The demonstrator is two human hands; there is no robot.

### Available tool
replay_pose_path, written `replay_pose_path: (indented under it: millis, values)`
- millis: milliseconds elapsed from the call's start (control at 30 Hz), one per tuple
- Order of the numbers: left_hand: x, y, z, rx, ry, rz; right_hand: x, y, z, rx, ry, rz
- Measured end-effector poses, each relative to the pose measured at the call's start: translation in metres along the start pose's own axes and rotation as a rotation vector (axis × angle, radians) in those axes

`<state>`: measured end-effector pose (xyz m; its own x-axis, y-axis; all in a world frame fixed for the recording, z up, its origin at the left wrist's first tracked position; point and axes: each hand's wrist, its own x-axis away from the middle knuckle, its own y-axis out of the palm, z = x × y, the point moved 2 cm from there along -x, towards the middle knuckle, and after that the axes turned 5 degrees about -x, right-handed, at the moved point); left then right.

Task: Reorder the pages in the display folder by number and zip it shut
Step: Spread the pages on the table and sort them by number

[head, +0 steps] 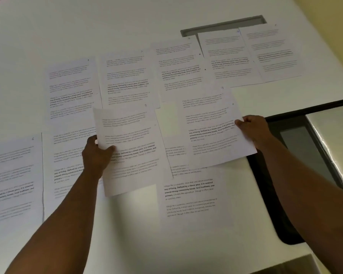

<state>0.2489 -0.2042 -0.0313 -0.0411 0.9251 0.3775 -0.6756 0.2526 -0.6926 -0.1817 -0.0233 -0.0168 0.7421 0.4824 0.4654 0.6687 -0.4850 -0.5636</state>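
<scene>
Fingers of the left hand (96, 153) pinch the left edge of a white printed sheet (129, 153) at centre frame, thumb on top; those of the right hand (251, 126) grip the right edge of a second white printed sheet (212, 125) just to its right. Both sheets are lifted off the white table (48, 32), above more printed pages lying in rows from lower left to upper right. A black zip display folder (289, 175) lies open at the right edge of the frame, its clear sleeves catching glare. Corner numbers are small and mostly blurred, so a misread digit could put a page out of order. Sheets held by one edge may sag, crease, or drag and scatter the overlapping pages beneath.
</scene>
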Motion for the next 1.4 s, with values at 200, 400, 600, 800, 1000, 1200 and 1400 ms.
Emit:
replay_pose_path:
  millis: [200, 400, 600, 800, 1000, 1200, 1400]
  values:
    - [0.001, 0.012, 0.002, -0.191, 0.107, 0.018, -0.013, -0.009, 0.002, 0.207, -0.072, 0.039]
    - [-0.003, 0.020, 0.000, -0.298, 0.159, 0.032, 0.000, 0.000, 0.009, 0.255, -0.187, 0.170]
    - [0.014, 0.024, -0.010, -0.596, 0.296, 0.150, 0.079, 0.039, 0.022, 0.161, -0.351, 0.323]
    - [0.064, 0.047, -0.044, -0.795, 0.431, 0.000, 0.151, 0.080, 0.051, 0.389, 0.017, -0.029]
    - [0.106, 0.059, -0.064, -0.831, 0.499, -0.086, 0.181, 0.092, 0.065, 0.528, -0.005, 0.029]
    - [0.125, 0.068, -0.075, -0.892, 0.500, -0.184, 0.194, 0.090, 0.071, 0.466, 0.040, 0.074]
    - [0.127, 0.069, -0.074, -0.859, 0.490, -0.219, 0.201, 0.089, 0.075, 0.195, 0.158, 0.019]
